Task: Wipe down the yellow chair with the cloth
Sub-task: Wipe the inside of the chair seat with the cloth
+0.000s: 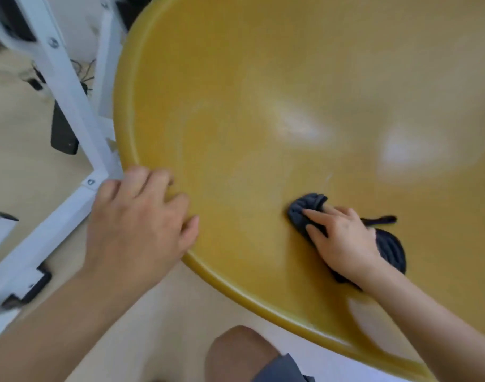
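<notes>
White frame (pixel 70 86) on pale floor (pixel 17 161)

Seat of yellow chair (pixel 263 78) w/ dark cloth (pixel 304 210) on it; white frame (pixel 70 86) on beige floor (pixel 20 161).

Left hand (pixel 142 216) curled, right hand (pixel 343 241) flat, palm down.
</notes>
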The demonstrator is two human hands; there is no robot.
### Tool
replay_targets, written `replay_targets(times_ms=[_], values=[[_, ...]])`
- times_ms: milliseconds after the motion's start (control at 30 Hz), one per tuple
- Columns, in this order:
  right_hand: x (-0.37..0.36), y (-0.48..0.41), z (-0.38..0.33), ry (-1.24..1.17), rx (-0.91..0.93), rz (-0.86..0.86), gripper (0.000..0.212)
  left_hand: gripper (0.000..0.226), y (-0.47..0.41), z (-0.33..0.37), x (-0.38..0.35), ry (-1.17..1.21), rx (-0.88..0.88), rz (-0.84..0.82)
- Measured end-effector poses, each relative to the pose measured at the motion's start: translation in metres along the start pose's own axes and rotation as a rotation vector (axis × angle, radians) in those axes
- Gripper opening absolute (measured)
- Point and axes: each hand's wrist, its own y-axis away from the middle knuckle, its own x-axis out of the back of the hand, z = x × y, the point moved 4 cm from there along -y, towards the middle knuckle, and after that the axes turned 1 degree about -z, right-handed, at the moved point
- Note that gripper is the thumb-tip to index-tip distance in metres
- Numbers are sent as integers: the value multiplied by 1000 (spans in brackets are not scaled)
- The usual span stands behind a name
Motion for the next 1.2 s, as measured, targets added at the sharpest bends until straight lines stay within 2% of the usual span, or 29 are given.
replay_targets(times_ms=[100, 167, 267, 367, 433, 500, 633, 733, 800, 900, 967, 1000, 1067, 1100, 1167, 1200], values=[[-13, 22, -98, -205, 365, 9, 42, 20, -5, -12, 0, 118, 176, 42], [-11, 26, -129, -312, 500, 19, 44, 33, -5, -6, -5, 167, 250, 44], [-8, 23, -107, -290, 598, -59, 48, 60, -1, -6, -4, 249, 359, 86], [-11, 47, -62, -168, 524, -123, 45, 73, -4, -13, 1, 310, 399, 96], [-11, 55, -59, -131, 469, -153, 44, 64, -4, -13, 1, 250, 383, 63], [-8, 40, -91, -149, 479, -119, 45, 49, -3, -10, 0, 184, 323, 37], [-3, -18, -167, -359, 510, 35, 48, 28, -1, -11, 0, 138, 269, 24], [-13, -4, -131, -364, 651, -17, 45, 6, 1, -10, 3, 83, 160, 8], [-20, 31, -78, -256, 662, -87, 42, 7, 6, -7, -1, 53, 77, -45], [-16, 28, -20, 15, 351, -85, 43, 6, 9, -2, -9, 28, -19, -102], [-15, 9, -30, 91, 134, -36, 47, 13, 8, 4, -13, 39, -52, -143], [-16, 4, -53, 71, 127, -27, 47, 23, 6, 9, -14, 48, -65, -180], [-19, 6, -106, -42, 262, 5, 47, 37, 3, 22, -15, 59, -111, -249], [-20, 12, -123, -98, 348, 4, 48, 35, 2, 27, -14, 62, -121, -264], [-18, 21, -116, -141, 457, -16, 46, 20, 0, 32, -14, 97, -119, -264], [-17, 21, -92, -107, 450, -10, 45, 18, -1, 34, -15, 116, -122, -271]])
